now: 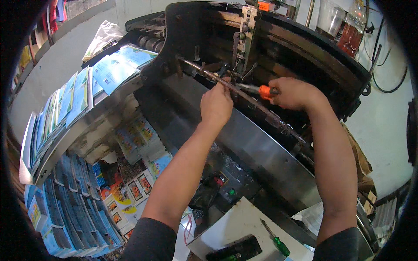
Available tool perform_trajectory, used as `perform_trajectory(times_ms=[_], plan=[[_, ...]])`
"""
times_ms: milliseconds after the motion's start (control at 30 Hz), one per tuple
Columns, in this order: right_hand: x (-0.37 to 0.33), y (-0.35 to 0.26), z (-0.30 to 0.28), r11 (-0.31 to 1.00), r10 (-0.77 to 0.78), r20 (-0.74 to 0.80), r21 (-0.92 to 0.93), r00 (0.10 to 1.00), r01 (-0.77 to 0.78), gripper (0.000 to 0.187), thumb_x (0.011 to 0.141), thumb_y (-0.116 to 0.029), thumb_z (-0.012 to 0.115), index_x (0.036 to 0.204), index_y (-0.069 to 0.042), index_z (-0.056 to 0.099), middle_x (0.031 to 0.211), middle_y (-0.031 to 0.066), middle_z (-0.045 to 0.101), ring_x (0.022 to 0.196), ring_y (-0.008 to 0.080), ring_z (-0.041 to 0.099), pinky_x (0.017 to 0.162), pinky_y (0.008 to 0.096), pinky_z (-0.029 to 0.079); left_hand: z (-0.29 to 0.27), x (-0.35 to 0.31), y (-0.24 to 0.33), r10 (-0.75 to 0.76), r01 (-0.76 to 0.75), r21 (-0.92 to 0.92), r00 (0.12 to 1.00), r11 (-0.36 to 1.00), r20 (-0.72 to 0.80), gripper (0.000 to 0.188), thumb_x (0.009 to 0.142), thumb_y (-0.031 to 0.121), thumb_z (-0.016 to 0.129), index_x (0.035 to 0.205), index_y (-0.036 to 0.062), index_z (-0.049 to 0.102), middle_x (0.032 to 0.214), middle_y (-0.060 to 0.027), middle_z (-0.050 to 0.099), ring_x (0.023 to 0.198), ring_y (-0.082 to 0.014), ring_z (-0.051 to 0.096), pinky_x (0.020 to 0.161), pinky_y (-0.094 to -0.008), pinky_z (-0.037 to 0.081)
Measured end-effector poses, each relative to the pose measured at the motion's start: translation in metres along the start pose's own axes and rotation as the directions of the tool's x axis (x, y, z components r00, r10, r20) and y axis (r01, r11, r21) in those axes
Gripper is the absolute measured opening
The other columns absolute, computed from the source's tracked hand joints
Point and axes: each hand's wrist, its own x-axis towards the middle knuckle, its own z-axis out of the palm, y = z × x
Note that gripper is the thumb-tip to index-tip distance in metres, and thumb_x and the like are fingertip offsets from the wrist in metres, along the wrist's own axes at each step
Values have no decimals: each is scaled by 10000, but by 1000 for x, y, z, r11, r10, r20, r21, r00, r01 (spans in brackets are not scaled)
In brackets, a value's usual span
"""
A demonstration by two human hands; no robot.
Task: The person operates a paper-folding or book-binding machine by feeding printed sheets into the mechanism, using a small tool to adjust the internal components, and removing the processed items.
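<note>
My right hand [294,93] is closed round the orange and black handle of a screwdriver [264,92]. Its metal shaft points left into the open machine [278,48], toward small parts under an upright perforated metal bracket [247,30]. My left hand [217,104] has its fingers closed at a long, worn metal rod [265,112] that slants across the machine's front. What its fingertips touch behind the rod is partly hidden. Below the rod runs a smooth grey metal panel [261,137].
Light blue printed booklets [80,95] line a curved metal ledge at left, with more stacks [74,209] below. A green-handled screwdriver [276,239] and a black phone-like object [235,250] lie on a white surface [230,222]. A bottle of reddish liquid [352,35] stands at upper right.
</note>
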Motion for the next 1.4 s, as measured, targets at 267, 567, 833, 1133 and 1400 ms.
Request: perform_trajectory(times_ms=[267,567,833,1133,1400], plan=[[7,8,7,1000,-10,-169,7,986,11,310,857,-191,686,1123,-73,579,1070,186,663,1068,378,606,881,448,469,2,-28,-31,38,-38,12,999,999,-3,259,944,143,510,1179,130,619,902,-227,674,865,-433,640,766,-526,491],[21,-12,24,997,-76,-278,-42,958,67,249,867,-190,679,1075,-101,575,1012,218,668,987,428,622,838,497,486,-18,-53,-26,40,-30,-97,995,995,95,266,964,140,498,1200,116,617,917,-233,667,880,-424,652,772,-467,509],[47,-14,40,977,-61,-322,174,945,122,331,854,-281,691,1071,-53,587,1008,243,667,996,413,632,850,493,482,-25,-52,-29,119,-96,-174,985,980,124,262,976,147,493,1199,108,624,973,-226,667,896,-394,667,779,-434,518],[64,-11,46,994,-109,-237,-52,965,99,518,842,-502,667,1019,-16,666,999,254,672,959,420,639,855,475,493,-30,-51,-28,80,-59,-127,983,990,168,266,960,137,499,1188,107,632,1025,-216,668,945,-408,646,817,-464,515],[53,-22,38,996,-56,-241,-86,969,37,435,852,-420,664,999,-11,683,971,238,683,941,418,646,851,468,505,-33,-46,-29,91,-76,-97,982,992,164,264,957,149,491,1177,106,630,1028,-221,668,955,-415,640,837,-486,508]])
